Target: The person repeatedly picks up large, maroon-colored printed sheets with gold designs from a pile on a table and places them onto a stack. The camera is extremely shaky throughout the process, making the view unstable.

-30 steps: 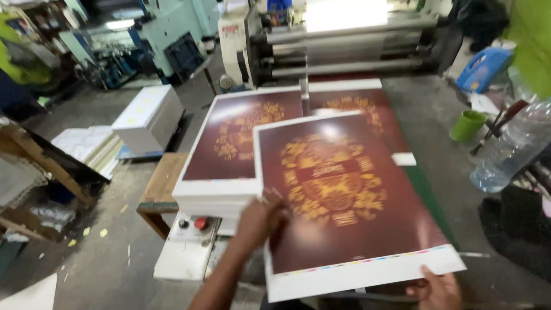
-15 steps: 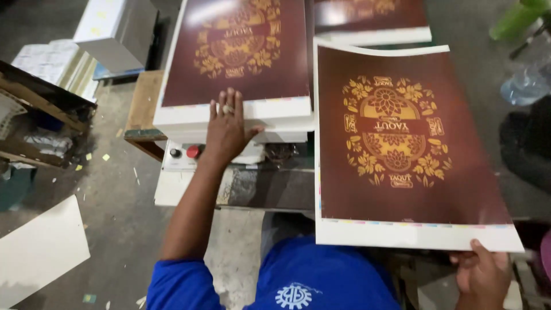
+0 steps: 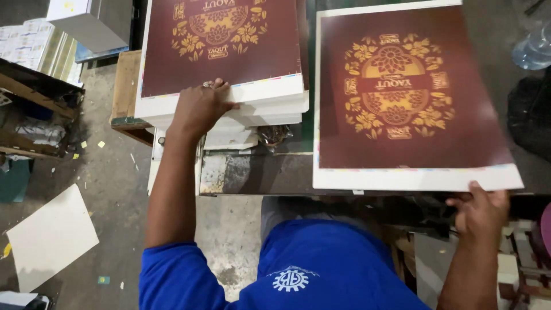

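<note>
**Holding one printed sheet apart from the stack**

Pinching the near white margin of a loose printed sheet (image 3: 410, 97), the right hand (image 3: 479, 209) has fingers curled under the edge and thumb on top, which keeps the big maroon-and-gold sheet flat and level above the counter (image 3: 258, 172). The left hand (image 3: 198, 106) lies spread, palm down, on the near edge of the stack of matching sheets (image 3: 221, 54), seemingly to steady the pile so that it does not slide. The stack sits on a wooden pallet (image 3: 127, 86). On the floor to the left lies a blank board (image 3: 51, 235), and a plastic bottle (image 3: 534, 49) rests at far right.
</note>
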